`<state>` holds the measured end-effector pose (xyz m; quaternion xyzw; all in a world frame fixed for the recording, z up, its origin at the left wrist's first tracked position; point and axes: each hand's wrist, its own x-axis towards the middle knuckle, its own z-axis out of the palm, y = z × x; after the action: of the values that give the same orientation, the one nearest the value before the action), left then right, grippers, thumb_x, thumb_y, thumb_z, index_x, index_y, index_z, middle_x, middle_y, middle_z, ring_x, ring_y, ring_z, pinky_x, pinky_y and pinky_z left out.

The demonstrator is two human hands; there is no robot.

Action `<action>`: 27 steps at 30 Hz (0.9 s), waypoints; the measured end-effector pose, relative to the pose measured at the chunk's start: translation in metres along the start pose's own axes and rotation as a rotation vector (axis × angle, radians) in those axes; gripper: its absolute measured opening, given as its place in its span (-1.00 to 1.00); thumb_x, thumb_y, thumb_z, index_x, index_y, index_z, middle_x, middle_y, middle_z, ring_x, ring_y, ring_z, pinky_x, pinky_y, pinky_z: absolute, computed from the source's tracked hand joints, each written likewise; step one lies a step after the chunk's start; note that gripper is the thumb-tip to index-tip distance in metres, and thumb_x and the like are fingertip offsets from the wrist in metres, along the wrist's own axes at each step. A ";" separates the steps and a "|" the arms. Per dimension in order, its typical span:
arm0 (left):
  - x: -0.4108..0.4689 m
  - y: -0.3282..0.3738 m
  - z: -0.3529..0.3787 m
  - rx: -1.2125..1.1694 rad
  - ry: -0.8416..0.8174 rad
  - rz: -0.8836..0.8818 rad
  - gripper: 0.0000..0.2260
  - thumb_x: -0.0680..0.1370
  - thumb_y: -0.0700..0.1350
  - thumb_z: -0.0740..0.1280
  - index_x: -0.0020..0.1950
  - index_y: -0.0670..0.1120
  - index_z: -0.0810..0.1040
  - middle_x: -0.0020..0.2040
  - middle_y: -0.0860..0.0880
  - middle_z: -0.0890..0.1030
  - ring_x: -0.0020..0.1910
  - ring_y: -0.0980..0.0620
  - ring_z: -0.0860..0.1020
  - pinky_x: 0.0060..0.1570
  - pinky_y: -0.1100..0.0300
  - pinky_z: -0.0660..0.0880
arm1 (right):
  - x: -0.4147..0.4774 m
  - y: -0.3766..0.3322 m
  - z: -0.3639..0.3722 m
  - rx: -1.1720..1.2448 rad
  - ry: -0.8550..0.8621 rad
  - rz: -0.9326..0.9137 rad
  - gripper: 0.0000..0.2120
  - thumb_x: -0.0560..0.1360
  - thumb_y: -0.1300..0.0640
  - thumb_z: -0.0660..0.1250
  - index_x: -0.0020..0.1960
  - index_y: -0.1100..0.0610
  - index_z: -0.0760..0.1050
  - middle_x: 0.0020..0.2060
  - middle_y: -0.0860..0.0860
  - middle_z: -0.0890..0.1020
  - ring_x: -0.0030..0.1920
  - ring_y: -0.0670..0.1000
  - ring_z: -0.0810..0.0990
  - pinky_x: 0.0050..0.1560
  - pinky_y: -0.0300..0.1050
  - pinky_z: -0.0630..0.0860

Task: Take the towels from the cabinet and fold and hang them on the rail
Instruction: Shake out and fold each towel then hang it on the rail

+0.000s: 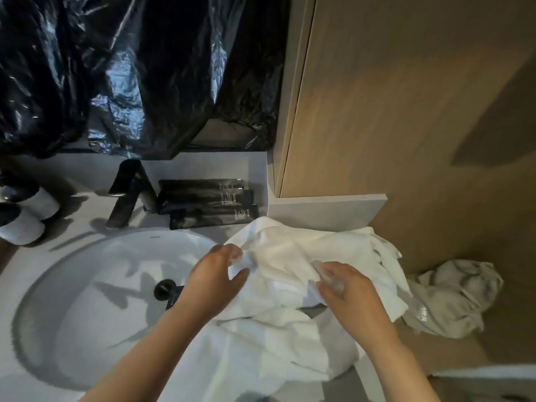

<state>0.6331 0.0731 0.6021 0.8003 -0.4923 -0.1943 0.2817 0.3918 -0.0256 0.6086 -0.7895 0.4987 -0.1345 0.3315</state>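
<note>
Towel [290, 250] white, bunched by sink [87, 285] | left hand [216, 281] palm-down pinching it | right hand [351, 297] palm-down gripping it

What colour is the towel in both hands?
White; the towel shows best in the head view.

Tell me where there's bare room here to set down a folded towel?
Bare: the basin, the ledge between tubes and wood panel, and the counter strip between cups and tap. Crowded: right of the basin, where left hand and right hand grip the towel.
</note>
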 end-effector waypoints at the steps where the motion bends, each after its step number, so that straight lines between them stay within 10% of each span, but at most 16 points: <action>1: 0.005 -0.003 -0.001 0.003 -0.011 0.015 -0.73 0.50 0.01 0.42 0.16 -0.01 0.53 0.04 0.06 0.54 -0.04 0.09 0.54 -0.01 0.23 0.47 | 0.000 -0.002 0.003 -0.003 0.005 0.012 -0.61 0.57 0.00 0.33 0.38 0.02 0.46 0.10 -0.25 0.45 0.08 -0.23 0.42 -0.06 -0.69 0.22; 27: -0.096 -0.010 0.037 -0.021 -0.226 0.046 -0.67 0.46 0.10 0.46 0.13 -0.02 0.55 0.04 0.10 0.55 0.02 0.13 0.54 0.02 0.30 0.44 | -0.094 0.022 0.023 -0.006 -0.133 0.149 -0.60 0.48 -0.05 0.43 0.28 -0.02 0.50 0.04 -0.20 0.51 -0.06 -0.23 0.48 -0.08 -0.39 0.37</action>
<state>0.5757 0.1536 0.5700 0.7588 -0.5372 -0.2819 0.2370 0.3453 0.0597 0.5878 -0.7584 0.5335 -0.0553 0.3703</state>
